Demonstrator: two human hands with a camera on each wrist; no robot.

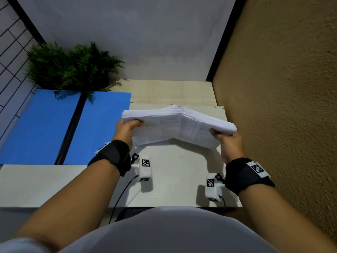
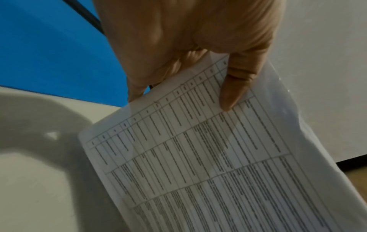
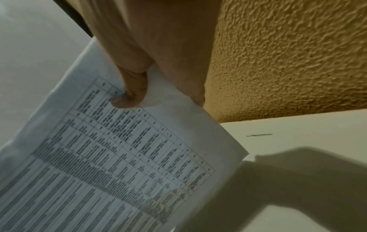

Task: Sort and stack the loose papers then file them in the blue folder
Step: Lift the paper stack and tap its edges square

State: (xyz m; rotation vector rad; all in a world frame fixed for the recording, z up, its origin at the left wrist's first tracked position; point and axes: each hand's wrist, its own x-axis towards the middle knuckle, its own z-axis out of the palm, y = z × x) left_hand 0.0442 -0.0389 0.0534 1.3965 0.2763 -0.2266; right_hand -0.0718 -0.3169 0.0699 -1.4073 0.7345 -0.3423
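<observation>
A thick stack of printed papers (image 1: 178,123) hangs above the white table (image 1: 173,179), bowed upward in the middle. My left hand (image 1: 127,128) grips its left edge, thumb on the near face. My right hand (image 1: 226,137) grips its right edge the same way. In the left wrist view the thumb (image 2: 234,87) presses on the top sheet (image 2: 208,157) of table text. The right wrist view shows my thumb (image 3: 131,95) on the printed sheet (image 3: 119,157). The open blue folder (image 1: 45,128) lies flat on the table to the left, a black spine down its middle.
A green fern plant (image 1: 73,66) stands behind the folder and overhangs its far edge. A rough tan wall (image 1: 282,88) runs close along the right. A grey wall closes the back. Two white tagged camera units (image 1: 145,167) hang under my wrists.
</observation>
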